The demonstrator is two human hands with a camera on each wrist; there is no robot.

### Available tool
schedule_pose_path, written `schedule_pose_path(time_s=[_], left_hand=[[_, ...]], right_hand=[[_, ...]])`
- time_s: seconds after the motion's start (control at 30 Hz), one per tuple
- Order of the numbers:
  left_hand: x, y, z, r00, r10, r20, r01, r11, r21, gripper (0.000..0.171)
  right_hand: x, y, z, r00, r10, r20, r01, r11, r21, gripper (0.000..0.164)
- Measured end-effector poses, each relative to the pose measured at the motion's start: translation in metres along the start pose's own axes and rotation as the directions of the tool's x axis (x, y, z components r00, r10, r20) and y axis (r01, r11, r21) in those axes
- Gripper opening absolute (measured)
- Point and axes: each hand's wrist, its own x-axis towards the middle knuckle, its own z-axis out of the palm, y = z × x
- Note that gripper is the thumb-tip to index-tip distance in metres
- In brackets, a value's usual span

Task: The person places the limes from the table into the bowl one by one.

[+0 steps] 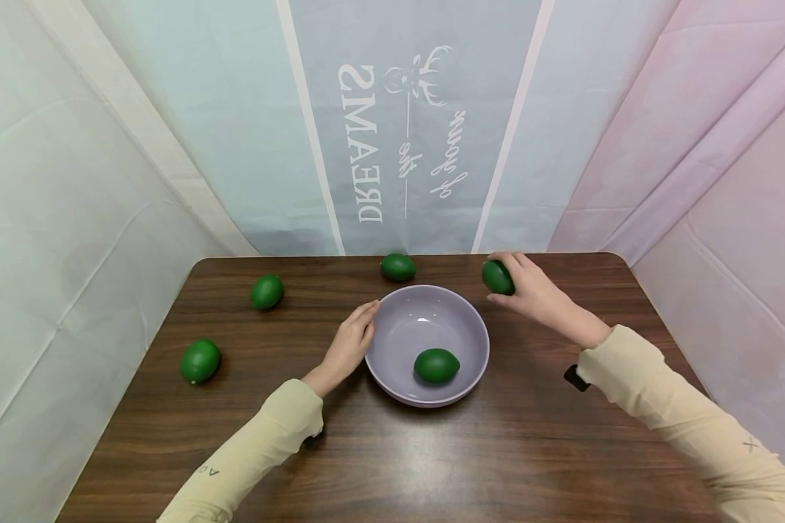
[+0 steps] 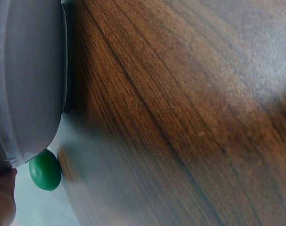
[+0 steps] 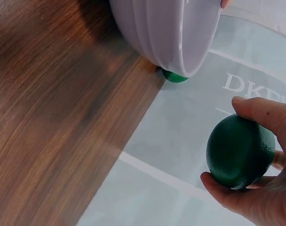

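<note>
A green lime [image 3: 239,150] is pinched between the thumb and fingers of my right hand [image 1: 526,289], held up to the right of the bowl's far side. My left hand [image 1: 349,345] rests against the left rim of a lilac bowl [image 1: 395,327], its fingers extended along the edge. In the left wrist view only a fingertip [image 2: 4,197] shows, right at the rim of the bowl [image 2: 29,80]. Inside the bowl, toward its near side, lies another lime [image 1: 437,366].
Behind the bowl sits a lime [image 1: 397,267] near the table's far edge. Two more limes, one farther back [image 1: 266,292] and one nearer [image 1: 200,361], lie on the left of the dark wooden table [image 1: 497,450]. Cloth curtains [image 1: 268,145] enclose the table's back and sides.
</note>
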Motion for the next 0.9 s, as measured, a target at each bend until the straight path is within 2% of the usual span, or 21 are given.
schedule_pose_path(time_s=[0.23,0.53,0.9], left_hand=[[0.0,-0.001,0.0,1.0,-0.012,0.011,0.012,1.0,-0.001,0.036],[0.0,-0.001,0.0,1.0,-0.005,0.006,0.005,1.0,-0.008,0.037],[0.0,-0.001,0.001,1.0,-0.009,0.006,0.009,1.0,-0.006,0.036]], right_hand=[[0.0,-0.009,0.001,1.0,0.001,0.023,0.0,1.0,-0.004,0.062],[0.001,-0.018,0.005,0.999,-0.046,0.006,0.046,0.999,0.007,0.062],[0.003,-0.029,0.011,0.996,-0.076,0.042,0.074,0.997,0.037,0.062]])
